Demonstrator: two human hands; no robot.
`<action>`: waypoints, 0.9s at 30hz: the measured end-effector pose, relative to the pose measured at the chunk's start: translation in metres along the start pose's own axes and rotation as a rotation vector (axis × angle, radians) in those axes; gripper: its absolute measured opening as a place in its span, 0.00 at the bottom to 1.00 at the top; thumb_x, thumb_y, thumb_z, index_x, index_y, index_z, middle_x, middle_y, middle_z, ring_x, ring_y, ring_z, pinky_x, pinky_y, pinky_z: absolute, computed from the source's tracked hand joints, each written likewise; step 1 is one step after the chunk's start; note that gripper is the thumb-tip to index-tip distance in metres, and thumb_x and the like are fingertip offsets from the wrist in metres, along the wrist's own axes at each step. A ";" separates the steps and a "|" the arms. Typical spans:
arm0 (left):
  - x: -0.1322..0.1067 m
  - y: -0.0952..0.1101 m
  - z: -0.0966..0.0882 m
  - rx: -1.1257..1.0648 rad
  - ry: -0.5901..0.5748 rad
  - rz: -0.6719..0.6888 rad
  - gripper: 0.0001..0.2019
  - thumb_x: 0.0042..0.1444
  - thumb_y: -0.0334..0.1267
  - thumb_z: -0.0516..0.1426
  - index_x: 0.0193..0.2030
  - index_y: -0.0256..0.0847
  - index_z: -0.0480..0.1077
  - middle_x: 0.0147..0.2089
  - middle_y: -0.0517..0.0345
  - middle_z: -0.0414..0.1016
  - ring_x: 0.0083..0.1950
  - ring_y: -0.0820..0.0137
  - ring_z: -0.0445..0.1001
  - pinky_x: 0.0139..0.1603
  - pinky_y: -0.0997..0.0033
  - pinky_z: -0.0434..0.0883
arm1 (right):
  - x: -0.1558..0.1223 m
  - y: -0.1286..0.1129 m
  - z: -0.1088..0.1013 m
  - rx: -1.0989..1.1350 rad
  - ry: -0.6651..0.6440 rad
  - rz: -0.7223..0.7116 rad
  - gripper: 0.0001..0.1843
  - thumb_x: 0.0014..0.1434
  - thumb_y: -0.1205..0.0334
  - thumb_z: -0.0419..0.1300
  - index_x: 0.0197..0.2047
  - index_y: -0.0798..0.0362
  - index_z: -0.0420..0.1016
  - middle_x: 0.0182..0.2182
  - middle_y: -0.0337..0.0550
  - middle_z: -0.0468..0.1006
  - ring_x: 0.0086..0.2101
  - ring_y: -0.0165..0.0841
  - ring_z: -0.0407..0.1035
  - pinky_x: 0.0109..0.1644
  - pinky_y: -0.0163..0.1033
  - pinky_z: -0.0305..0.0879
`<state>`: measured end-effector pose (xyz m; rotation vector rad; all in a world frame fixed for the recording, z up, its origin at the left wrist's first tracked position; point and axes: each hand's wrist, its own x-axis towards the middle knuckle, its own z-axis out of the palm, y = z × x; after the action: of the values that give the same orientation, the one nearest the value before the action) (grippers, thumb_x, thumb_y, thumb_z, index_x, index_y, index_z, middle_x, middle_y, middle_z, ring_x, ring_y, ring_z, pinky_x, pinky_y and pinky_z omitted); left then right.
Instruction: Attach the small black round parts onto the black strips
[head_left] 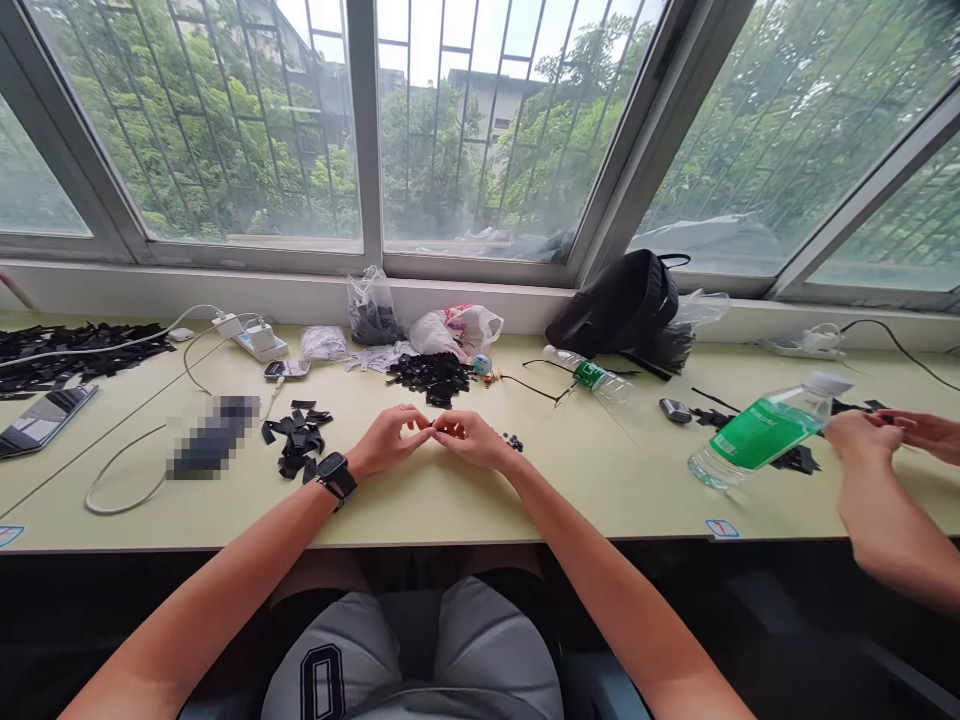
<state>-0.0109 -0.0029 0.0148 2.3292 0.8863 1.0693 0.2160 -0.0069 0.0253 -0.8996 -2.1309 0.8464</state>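
Note:
My left hand (390, 438) and my right hand (474, 440) meet fingertip to fingertip just above the table. Both are closed in a pinch on a tiny black piece (433, 424), mostly hidden by the fingers. Right behind them lies a heap of flat black strips (433, 376). Beside my right wrist is a small cluster of black beads or nut-like parts (514, 441), partly covered by that hand. A looser group of black strips (301, 438) lies left of my left hand, near the black watch (335, 474) on that wrist.
A tilted-looking bottle of green liquid (765, 435) stands at right, near a co-worker's hands (870, 435). A clear bottle (592, 376), glasses (556, 398) and a black bag (615, 305) lie behind. At left are a phone (46, 420), cables and a blurred-out dark object (214, 438).

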 end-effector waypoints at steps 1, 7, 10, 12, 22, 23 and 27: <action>0.000 0.000 0.000 -0.005 -0.001 -0.005 0.10 0.69 0.44 0.59 0.41 0.42 0.79 0.39 0.55 0.81 0.39 0.68 0.73 0.40 0.67 0.68 | 0.000 0.000 0.000 -0.003 -0.005 -0.005 0.11 0.65 0.57 0.61 0.41 0.53 0.83 0.34 0.41 0.80 0.32 0.31 0.66 0.35 0.36 0.62; 0.001 -0.005 0.000 -0.019 0.019 -0.061 0.13 0.69 0.45 0.57 0.39 0.40 0.79 0.37 0.55 0.79 0.37 0.69 0.72 0.35 0.70 0.67 | 0.000 0.005 -0.003 0.017 0.053 0.023 0.11 0.61 0.58 0.66 0.46 0.52 0.80 0.36 0.41 0.79 0.31 0.30 0.67 0.36 0.36 0.65; 0.001 -0.006 0.002 -0.044 -0.005 -0.100 0.15 0.68 0.46 0.58 0.38 0.39 0.79 0.35 0.55 0.78 0.33 0.72 0.69 0.32 0.72 0.66 | 0.001 0.009 0.001 0.027 0.074 0.029 0.18 0.59 0.58 0.67 0.53 0.50 0.77 0.35 0.38 0.78 0.30 0.30 0.67 0.36 0.36 0.66; 0.000 -0.007 0.004 -0.066 -0.024 -0.114 0.15 0.68 0.47 0.57 0.39 0.38 0.79 0.36 0.55 0.78 0.32 0.73 0.68 0.31 0.73 0.66 | 0.001 0.011 0.003 0.006 0.046 0.028 0.16 0.60 0.58 0.66 0.51 0.50 0.77 0.33 0.37 0.77 0.30 0.30 0.66 0.35 0.36 0.65; 0.002 0.001 -0.004 -0.082 0.043 -0.179 0.17 0.67 0.53 0.58 0.44 0.40 0.79 0.36 0.55 0.81 0.33 0.70 0.74 0.32 0.72 0.68 | 0.004 0.008 0.001 -0.083 0.245 0.006 0.07 0.62 0.58 0.63 0.38 0.52 0.80 0.31 0.42 0.80 0.29 0.32 0.67 0.34 0.37 0.63; 0.002 0.002 -0.004 -0.115 0.036 -0.194 0.18 0.66 0.54 0.59 0.44 0.40 0.79 0.35 0.55 0.81 0.33 0.70 0.74 0.32 0.72 0.69 | 0.004 0.008 0.001 -0.079 0.277 -0.001 0.07 0.61 0.58 0.63 0.37 0.52 0.80 0.31 0.42 0.80 0.30 0.32 0.68 0.34 0.37 0.63; 0.003 0.006 0.000 -0.327 0.013 -0.193 0.21 0.63 0.56 0.62 0.46 0.38 0.79 0.39 0.52 0.83 0.36 0.68 0.78 0.37 0.69 0.74 | 0.004 0.007 0.004 -0.058 0.340 -0.031 0.07 0.61 0.59 0.64 0.38 0.52 0.81 0.33 0.45 0.82 0.32 0.35 0.71 0.36 0.39 0.67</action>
<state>-0.0069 -0.0048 0.0198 1.9308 0.8503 1.0600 0.2128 -0.0009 0.0189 -0.9621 -1.8748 0.5721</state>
